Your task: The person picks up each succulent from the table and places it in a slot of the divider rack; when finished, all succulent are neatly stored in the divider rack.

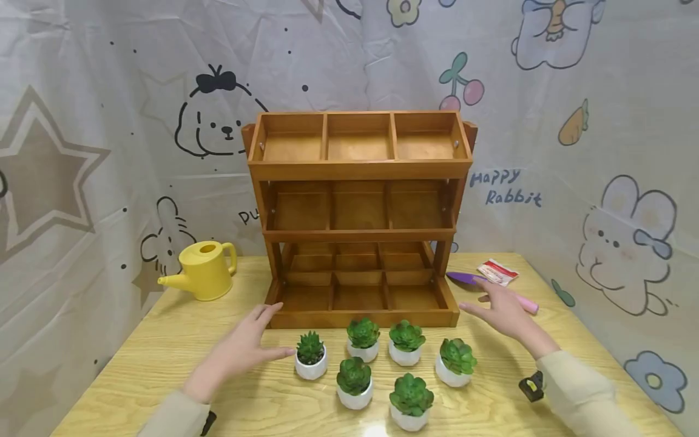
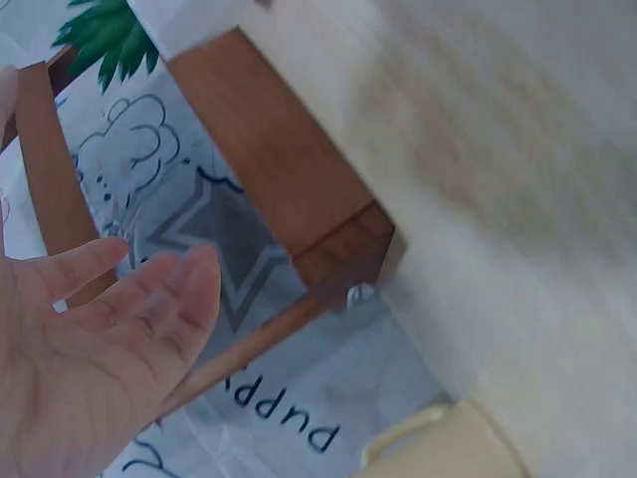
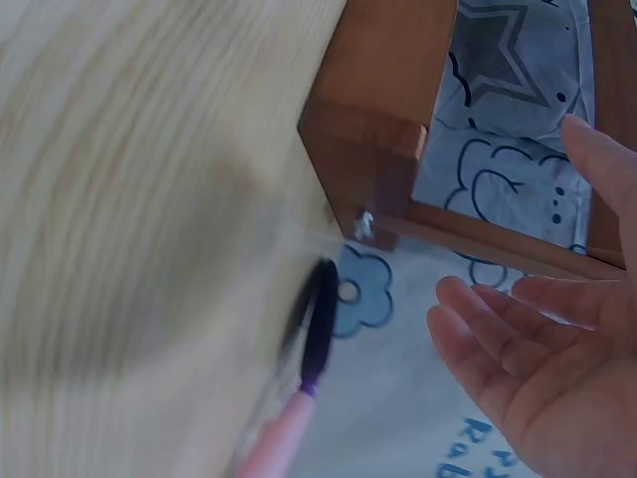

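A three-tier wooden shelf [image 1: 360, 170] with divided compartments stands on the table. My left hand [image 1: 240, 346] is by its lower left corner, fingers extended and holding nothing. The left thumb points at a spiky potted succulent [image 1: 311, 366] in a white pot. At the lower right corner my right hand [image 1: 505, 311] hovers with fingers spread, overlapping a trowel [image 1: 464, 277] with a purple blade and pink handle. In the right wrist view the palm and fingers [image 3: 557, 339] show no object in them. Several rosette succulents [image 1: 355, 377] in white pots are grouped before the shelf.
A yellow watering can [image 1: 206, 271] stands left of the shelf, its spout pointing left. Near the table's back right lies a red and white packet [image 1: 497, 272]. Printed curtains [image 1: 546, 121] hang behind and beside the wooden-topped table [image 1: 136, 376].
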Tool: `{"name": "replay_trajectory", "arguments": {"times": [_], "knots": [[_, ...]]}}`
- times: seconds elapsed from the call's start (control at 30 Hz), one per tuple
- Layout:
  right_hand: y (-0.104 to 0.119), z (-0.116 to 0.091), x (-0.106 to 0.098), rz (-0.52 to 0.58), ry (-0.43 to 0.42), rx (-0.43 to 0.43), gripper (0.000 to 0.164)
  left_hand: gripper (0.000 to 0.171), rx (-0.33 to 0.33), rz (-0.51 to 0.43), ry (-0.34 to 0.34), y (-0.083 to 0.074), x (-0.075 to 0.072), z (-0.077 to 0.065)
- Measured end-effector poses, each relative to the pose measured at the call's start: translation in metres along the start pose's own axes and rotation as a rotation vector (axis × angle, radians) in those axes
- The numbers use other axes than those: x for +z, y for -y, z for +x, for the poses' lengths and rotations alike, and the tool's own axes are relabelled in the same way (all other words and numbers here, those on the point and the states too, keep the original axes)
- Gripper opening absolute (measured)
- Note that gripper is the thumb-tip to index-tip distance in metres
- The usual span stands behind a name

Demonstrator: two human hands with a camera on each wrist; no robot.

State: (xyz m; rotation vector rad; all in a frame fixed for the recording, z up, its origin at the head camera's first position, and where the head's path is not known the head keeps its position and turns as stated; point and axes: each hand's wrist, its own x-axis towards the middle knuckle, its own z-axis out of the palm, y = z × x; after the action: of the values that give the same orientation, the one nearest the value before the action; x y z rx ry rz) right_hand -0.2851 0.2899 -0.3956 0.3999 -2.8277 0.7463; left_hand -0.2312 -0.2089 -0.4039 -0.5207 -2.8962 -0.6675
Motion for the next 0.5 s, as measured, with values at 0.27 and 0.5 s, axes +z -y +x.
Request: {"name": "replay_trajectory", "arguments": {"times": [0.27,0.5], "knots": [[0.001,0.010,0.017,0.148,0.099,0.086,0.079,0.091,-0.019,-0.161,0.091,-0.004,0.018,0.005],[-0.003,0.015,0.032,0.183,0.144,0.123,0.082,0.092,0.028,-0.198,0.147,-0.009,0.030,0.006]]}}
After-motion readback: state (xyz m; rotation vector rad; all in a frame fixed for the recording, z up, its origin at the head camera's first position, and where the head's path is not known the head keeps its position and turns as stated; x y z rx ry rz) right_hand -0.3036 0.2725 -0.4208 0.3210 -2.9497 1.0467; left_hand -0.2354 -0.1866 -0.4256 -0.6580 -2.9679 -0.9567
